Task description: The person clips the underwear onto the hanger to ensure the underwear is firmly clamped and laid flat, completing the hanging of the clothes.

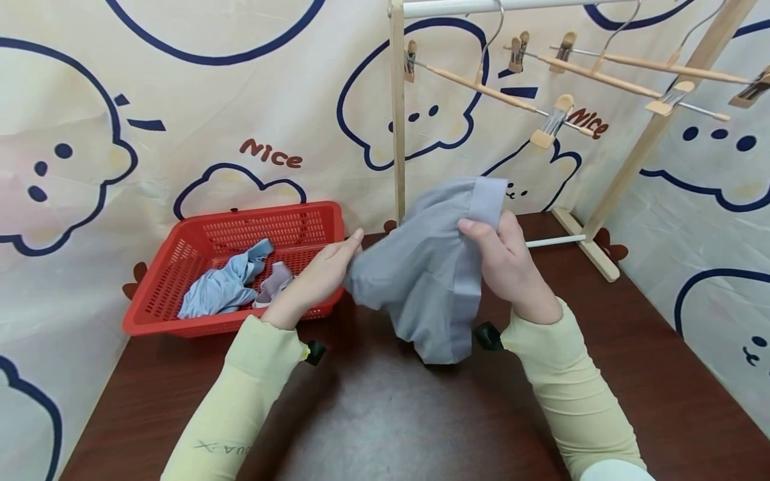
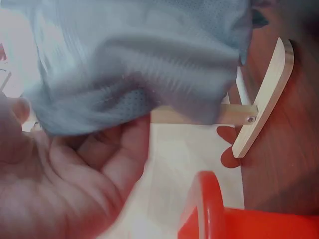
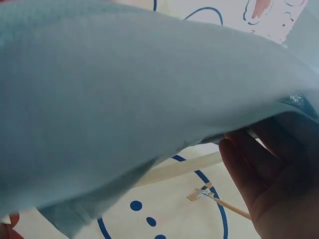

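Observation:
A light grey garment (image 1: pixel 421 267) with a wide, paler band along one side hangs above the table. My right hand (image 1: pixel 511 260) pinches that band, its thumb in front and the fingers behind. In the right wrist view the cloth (image 3: pixel 124 99) covers most of the picture and hides the fingertips. My left hand (image 1: pixel 321 274) touches the garment's left end; its thumb looks straight and stands apart from the cloth. Seen from the left wrist, the other fingers (image 2: pixel 124 154) lie partly behind the grey cloth (image 2: pixel 149 64), their tips hidden.
A red plastic basket (image 1: pixel 204 327) stands at the left with a light blue cloth (image 1: pixel 225 284) and a small mauve piece (image 1: pixel 275 279) inside. Behind, several wooden clip hangers (image 1: pixel 499 97) hang from a white rail (image 1: pixel 445 8) on a wooden rack. Its foot (image 1: pixel 586 244) rests on the brown table (image 1: pixel 385 427).

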